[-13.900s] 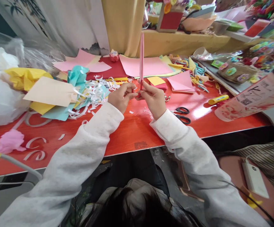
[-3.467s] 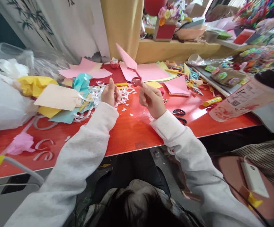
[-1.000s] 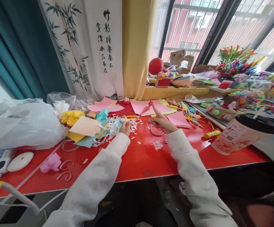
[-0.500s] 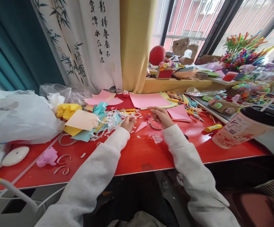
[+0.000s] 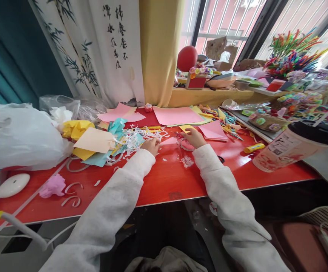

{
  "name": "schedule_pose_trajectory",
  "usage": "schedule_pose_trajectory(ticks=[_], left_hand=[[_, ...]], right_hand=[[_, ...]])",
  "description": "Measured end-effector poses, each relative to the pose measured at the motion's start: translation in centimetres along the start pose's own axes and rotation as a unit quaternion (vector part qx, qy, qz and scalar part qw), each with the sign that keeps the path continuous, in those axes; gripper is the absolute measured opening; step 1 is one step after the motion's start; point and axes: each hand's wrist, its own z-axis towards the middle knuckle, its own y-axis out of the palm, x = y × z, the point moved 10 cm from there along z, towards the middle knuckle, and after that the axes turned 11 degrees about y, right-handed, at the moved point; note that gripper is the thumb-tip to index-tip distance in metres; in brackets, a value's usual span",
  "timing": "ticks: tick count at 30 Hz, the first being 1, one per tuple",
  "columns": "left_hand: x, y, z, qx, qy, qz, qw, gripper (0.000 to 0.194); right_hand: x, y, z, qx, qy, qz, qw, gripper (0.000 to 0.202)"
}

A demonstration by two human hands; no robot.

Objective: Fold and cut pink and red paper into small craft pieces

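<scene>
My left hand [image 5: 151,146] is closed at the near side of the paper shreds, its fingertips pinching the left end of a small pink paper piece [image 5: 169,141]. To its right, my right hand [image 5: 194,138] is bent with its fingers together over the red table [image 5: 164,181]. A small yellow paper [image 5: 185,128] shows at its fingertips and looks pinched there. Below those fingers lie a pale ring [image 5: 185,145] and a little heap of clear bits [image 5: 187,161]. White and blue paper shreds [image 5: 134,139] are heaped beyond my left hand.
Left are a white plastic bag [image 5: 19,139], crumpled pink paper [image 5: 53,186] and a white oval case [image 5: 13,185]. Pink sheets [image 5: 176,115] lie at the back. A lidded cup [image 5: 288,149], a yellow glue stick [image 5: 253,147] and scissors [image 5: 231,126] are right.
My left fingertips have come to the pink piece, which has turned flatter. My right hand has shifted slightly, and yellow paper now shows at its fingertips. The whole view has moved a little.
</scene>
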Motion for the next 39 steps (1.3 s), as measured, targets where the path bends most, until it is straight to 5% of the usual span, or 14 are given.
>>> schedule_pose_trajectory(ticks=[5, 9, 15, 20, 27, 39], left_hand=[[-0.7, -3.9, 0.3, 0.114, -0.024, -0.106, 0.987, 0.016], [-2.0, -6.3, 0.2, 0.211, -0.028, -0.219, 0.952, 0.022], [-2.3, -7.9, 0.1, 0.27, 0.0, -0.264, 0.926, 0.031], [-1.8, -7.6, 0.1, 0.274, -0.02, -0.356, 0.893, 0.045], [0.4, -4.6, 0.4, 0.156, -0.031, -0.426, 0.891, 0.047], [-0.1, -3.9, 0.2, 0.14, -0.06, -0.464, 0.873, 0.048]], right_hand=[[-1.7, 1.6, -1.3, -0.131, -0.022, 0.101, 0.986, 0.028], [-3.4, 3.7, -3.6, -0.292, -0.015, 0.242, 0.925, 0.021], [-4.5, 6.4, -7.0, -0.446, -0.019, 0.205, 0.871, 0.037], [-4.5, 7.5, -7.8, -0.456, 0.018, 0.209, 0.865, 0.018], [-5.6, 7.8, -8.3, -0.413, 0.01, 0.22, 0.884, 0.015], [-5.0, 8.6, -8.3, -0.424, 0.026, 0.216, 0.879, 0.018]])
